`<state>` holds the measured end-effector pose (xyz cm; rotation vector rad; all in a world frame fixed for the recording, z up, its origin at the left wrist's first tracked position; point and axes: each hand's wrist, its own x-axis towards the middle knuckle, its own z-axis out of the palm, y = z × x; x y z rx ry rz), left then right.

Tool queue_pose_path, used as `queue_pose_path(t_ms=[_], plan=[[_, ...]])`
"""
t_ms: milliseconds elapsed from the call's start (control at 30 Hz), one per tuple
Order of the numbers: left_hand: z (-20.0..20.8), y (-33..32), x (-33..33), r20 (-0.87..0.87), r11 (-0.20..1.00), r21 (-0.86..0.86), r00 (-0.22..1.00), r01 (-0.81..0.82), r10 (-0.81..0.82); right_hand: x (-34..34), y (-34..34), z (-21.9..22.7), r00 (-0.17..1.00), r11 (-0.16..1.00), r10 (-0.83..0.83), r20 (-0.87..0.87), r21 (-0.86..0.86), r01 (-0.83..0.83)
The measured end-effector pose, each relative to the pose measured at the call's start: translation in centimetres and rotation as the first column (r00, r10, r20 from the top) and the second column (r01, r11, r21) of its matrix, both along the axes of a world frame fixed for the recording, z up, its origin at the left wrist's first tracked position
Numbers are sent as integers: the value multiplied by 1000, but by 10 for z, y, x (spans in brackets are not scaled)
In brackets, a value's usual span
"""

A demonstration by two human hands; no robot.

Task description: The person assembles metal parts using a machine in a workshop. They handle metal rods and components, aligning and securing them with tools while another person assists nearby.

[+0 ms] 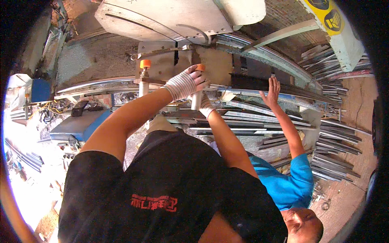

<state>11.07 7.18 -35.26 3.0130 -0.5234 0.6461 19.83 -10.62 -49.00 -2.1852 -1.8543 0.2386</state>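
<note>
My left hand (184, 84), in a striped fingerless glove, reaches to a white upright cylinder (196, 100) with an orange cap (200, 67). Its fingers are curled round the upper part, just beneath the cap. My right hand (206, 106), gloved alike, is close behind the same cylinder; its fingers are hidden by the cylinder and the left hand. To the left stands a second orange-capped clamp (145, 65) on a threaded stem. Long dark metal bars (247, 84) lie across the machine bed, to the right of my hands.
A white machine guard (162, 16) rises beyond the bed. At right, a co-worker in a blue shirt (283, 178) has an open hand (272, 92) at the bars. Stacked metal profiles (336, 141) lie at far right, a blue box (77, 125) at left.
</note>
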Motion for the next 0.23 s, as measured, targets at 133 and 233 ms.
queue_pose_path(t_ms=[133, 233], plan=[[-4, 1, 1, -9, 999, -24, 1000, 28, -29, 4, 5, -12, 999, 942, 14, 43, -337, 1], [-4, 0, 2, -54, 1000, -8, 998, 23, -24, 8, 5, -17, 933, 971, -30, -360, -232, -58]])
